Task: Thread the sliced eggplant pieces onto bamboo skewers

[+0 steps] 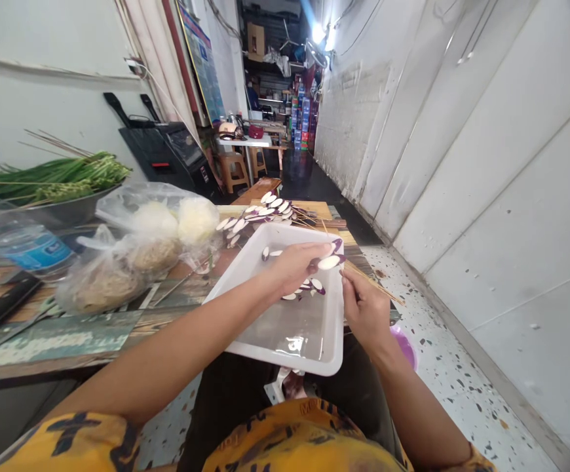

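My left hand [302, 262] is closed around purple-skinned eggplant slices [331, 262] above the far right part of a white plastic tub [270, 354]. Thin bamboo skewers [374, 285] are gripped in my right hand [367, 305], just outside the tub's right rim. Their far ends reach up to the slices, but my fingers hide whether one pierces them. Loose eggplant slices [317, 286] lie in shallow water in the tub. Behind it, a pile of skewered eggplant slices [265, 211] rests on a wooden board [314, 208].
Left of the tub are knotted plastic bags [103, 282] of food, a water bottle [29, 246], a black-handled knife [4, 301] and a metal bowl [69, 210] of green vegetables. A white wall [501, 164] runs along the right. A pink basin [403, 347] stands low at the right.
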`<state>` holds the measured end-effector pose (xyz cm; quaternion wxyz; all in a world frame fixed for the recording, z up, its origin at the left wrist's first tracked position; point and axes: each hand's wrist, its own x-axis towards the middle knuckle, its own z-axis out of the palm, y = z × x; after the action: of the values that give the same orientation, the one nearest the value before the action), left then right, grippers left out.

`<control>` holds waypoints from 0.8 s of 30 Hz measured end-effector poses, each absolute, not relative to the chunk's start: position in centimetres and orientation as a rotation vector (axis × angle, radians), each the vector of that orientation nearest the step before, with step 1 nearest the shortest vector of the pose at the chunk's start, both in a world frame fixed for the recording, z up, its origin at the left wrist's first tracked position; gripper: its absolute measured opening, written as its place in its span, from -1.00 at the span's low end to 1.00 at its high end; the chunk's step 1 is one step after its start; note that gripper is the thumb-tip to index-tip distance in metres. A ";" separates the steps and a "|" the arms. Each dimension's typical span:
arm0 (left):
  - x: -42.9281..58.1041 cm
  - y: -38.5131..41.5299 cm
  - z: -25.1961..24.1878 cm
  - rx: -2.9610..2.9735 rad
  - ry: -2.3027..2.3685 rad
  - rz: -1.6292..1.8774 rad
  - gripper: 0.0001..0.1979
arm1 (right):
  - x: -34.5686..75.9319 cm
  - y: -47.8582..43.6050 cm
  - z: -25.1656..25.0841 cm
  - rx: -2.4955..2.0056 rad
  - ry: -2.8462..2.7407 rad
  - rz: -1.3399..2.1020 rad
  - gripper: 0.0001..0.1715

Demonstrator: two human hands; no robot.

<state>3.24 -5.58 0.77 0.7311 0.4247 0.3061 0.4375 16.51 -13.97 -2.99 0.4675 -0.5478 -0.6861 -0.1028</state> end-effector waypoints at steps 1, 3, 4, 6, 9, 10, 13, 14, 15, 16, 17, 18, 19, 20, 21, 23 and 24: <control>3.1 -5.2 0.7 0.942 0.684 0.960 -0.73 | 16.6 -13.8 -2.8 -1.335 -1.690 -0.201 -0.69; 2.5 -4.3 0.4 1.003 0.758 0.990 -0.71 | 16.8 -13.6 -2.5 -1.329 -1.673 -0.095 -0.68; 2.1 -3.7 0.2 1.082 0.841 1.029 -0.71 | 16.9 -13.6 -2.6 -1.338 -1.652 -0.041 -0.69; 1.2 -2.7 -0.4 1.368 1.072 1.045 -0.76 | 17.1 -13.7 -2.7 -1.352 -1.607 0.060 -0.70; 0.4 -2.0 -1.6 1.877 1.325 0.791 -0.87 | 17.3 -14.0 -3.1 -1.343 -1.582 0.148 -0.71; 0.4 -2.0 -2.0 1.996 1.330 0.672 -0.87 | 17.3 -14.1 -3.2 -1.336 -1.581 0.154 -0.72; 1.3 -2.7 -3.5 2.211 1.204 0.441 -0.83 | 17.2 -14.3 -3.5 -1.330 -1.579 0.158 -0.72; 1.8 -3.0 -4.0 2.260 1.150 0.392 -0.82 | 17.2 -14.4 -3.6 -1.330 -1.577 0.163 -0.72; 2.2 -3.2 -4.4 2.297 1.115 0.350 -0.81 | 17.2 -14.4 -3.6 -1.331 -1.575 0.174 -0.72; 2.5 -3.4 -4.8 2.326 1.091 0.315 -0.83 | 17.2 -14.4 -3.7 -1.331 -1.575 0.186 -0.72; 2.7 -3.5 -5.0 2.349 1.072 0.284 -0.85 | 17.2 -14.5 -3.7 -1.330 -1.576 0.198 -0.72; 2.7 -3.5 -5.1 2.369 1.059 0.257 -0.89 | 17.2 -14.5 -3.8 -1.327 -1.578 0.208 -0.72; 2.5 -3.3 -5.2 2.379 1.049 0.244 -0.91 | 17.2 -14.6 -3.7 -1.326 -1.579 0.216 -0.72; 2.3 -3.0 -5.1 2.371 1.044 0.253 -0.91 | 17.3 -14.7 -3.7 -1.325 -1.580 0.221 -0.72; 1.9 -2.6 -4.8 2.341 1.048 0.281 -0.88 | 17.3 -14.8 -3.7 -1.324 -1.580 0.221 -0.72; 1.2 -1.7 -4.2 2.183 1.089 0.416 -0.78 | 17.4 -15.1 -3.5 -1.327 -1.584 0.210 -0.72; 0.8 -1.3 -3.8 2.059 1.102 0.511 -0.73 | 17.5 -15.2 -3.5 -1.330 -1.590 0.202 -0.72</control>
<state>0.84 -1.33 -3.80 0.3665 0.8013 0.4289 0.1990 17.48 -15.17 -3.48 0.5051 -0.5511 -0.6588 0.0839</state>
